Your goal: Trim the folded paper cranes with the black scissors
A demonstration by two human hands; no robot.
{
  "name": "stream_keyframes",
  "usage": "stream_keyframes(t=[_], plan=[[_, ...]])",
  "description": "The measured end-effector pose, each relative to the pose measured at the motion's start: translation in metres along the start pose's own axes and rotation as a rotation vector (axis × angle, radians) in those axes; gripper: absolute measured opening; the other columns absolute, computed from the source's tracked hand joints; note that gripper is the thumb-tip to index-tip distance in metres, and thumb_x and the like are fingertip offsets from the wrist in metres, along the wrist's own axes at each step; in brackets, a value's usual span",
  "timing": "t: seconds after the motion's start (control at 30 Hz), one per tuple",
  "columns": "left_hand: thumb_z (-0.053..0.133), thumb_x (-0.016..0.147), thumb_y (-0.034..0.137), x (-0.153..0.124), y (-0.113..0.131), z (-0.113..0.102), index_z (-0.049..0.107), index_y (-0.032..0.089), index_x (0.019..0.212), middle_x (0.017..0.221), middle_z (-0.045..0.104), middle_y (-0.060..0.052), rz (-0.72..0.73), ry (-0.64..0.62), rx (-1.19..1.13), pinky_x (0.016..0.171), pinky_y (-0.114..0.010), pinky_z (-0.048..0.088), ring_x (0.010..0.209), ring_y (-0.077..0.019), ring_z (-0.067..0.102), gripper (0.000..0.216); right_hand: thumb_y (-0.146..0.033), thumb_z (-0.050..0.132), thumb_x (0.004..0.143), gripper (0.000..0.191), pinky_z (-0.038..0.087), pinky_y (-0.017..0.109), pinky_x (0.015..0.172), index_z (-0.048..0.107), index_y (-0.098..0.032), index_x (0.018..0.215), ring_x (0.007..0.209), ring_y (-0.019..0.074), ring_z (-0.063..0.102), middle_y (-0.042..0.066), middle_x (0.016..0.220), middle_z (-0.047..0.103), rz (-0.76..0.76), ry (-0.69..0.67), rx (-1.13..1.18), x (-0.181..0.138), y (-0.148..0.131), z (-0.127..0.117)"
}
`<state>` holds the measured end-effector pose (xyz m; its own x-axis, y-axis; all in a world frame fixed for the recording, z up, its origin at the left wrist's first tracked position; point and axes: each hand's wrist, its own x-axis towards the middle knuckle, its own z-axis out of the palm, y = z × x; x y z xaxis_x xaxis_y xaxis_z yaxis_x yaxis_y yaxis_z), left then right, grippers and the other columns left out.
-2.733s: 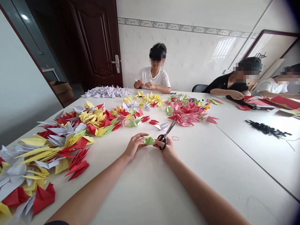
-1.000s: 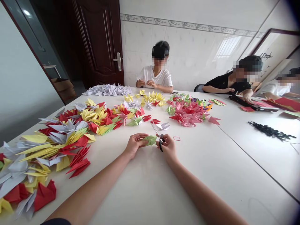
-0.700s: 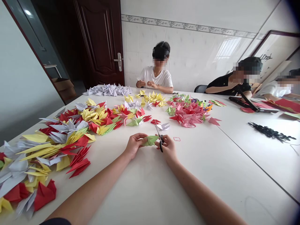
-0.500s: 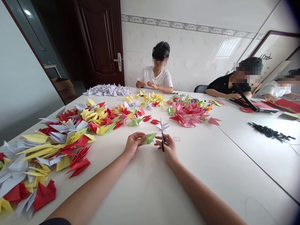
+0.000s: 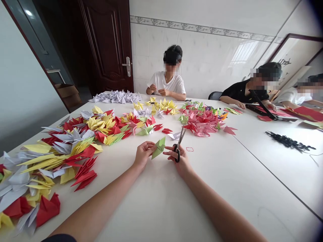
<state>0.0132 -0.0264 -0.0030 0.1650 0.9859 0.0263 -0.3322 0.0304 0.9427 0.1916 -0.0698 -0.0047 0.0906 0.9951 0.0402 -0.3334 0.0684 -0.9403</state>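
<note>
Between its thumb and fingers, my left hand [image 5: 144, 154] pinches a green folded paper crane [image 5: 158, 148] just above the table. Facing it, my right hand [image 5: 182, 160] is closed around the black handles of a pair of scissors [image 5: 178, 148], whose slightly parted blades point up and away. The fingertips of my right hand are close to the crane's right edge; whether they touch it I cannot tell. Behind the scissors a white paper crane [image 5: 174, 135] and a red one [image 5: 167, 131] lie on the table. A small red outline mark [image 5: 189, 149] sits right of my hand.
Heaped red, yellow and white cranes [image 5: 75, 137] cover the table's left side. A pink pile [image 5: 204, 122] lies ahead, a white pile [image 5: 116, 96] at the far left. Black cord [image 5: 290, 141] and a paper cutter [image 5: 270, 112] are at right. Several people sit across the table.
The green crane has been turned in my left hand so it stands more upright. My right hand has tilted the scissors to the right, and their blades show slightly apart.
</note>
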Motion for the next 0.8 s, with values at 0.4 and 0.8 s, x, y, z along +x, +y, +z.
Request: stream_keyframes(t=[0.4, 0.8], plan=[[0.082, 0.069, 0.036, -0.0061, -0.0017, 0.0027, 0.069, 0.02, 0.108, 0.092, 0.066, -0.004, 0.114, -0.148, 0.229, 0.068, -0.027, 0.05, 0.078, -0.0188, 0.066, 0.043, -0.035, 0.083, 0.065, 0.041, 0.056, 0.033, 0.071, 0.051, -0.025, 0.089, 0.088, 0.0222, 0.072, 0.006, 0.11, 0.072, -0.033, -0.046, -0.017, 0.0015, 0.0078, -0.0026], [0.078, 0.073, 0.032, -0.0042, -0.0025, 0.0003, 0.074, 0.021, 0.075, 0.08, 0.067, -0.004, 0.276, 0.125, 0.328, 0.076, -0.032, 0.048, 0.077, -0.0209, 0.062, 0.012, -0.034, 0.083, 0.066, 0.037, 0.049, 0.027, 0.061, 0.054, -0.023, 0.085, 0.081, 0.0212, 0.072, 0.006, 0.111, 0.072, -0.058, -0.071, -0.091, -0.0032, 0.0039, 0.0025]])
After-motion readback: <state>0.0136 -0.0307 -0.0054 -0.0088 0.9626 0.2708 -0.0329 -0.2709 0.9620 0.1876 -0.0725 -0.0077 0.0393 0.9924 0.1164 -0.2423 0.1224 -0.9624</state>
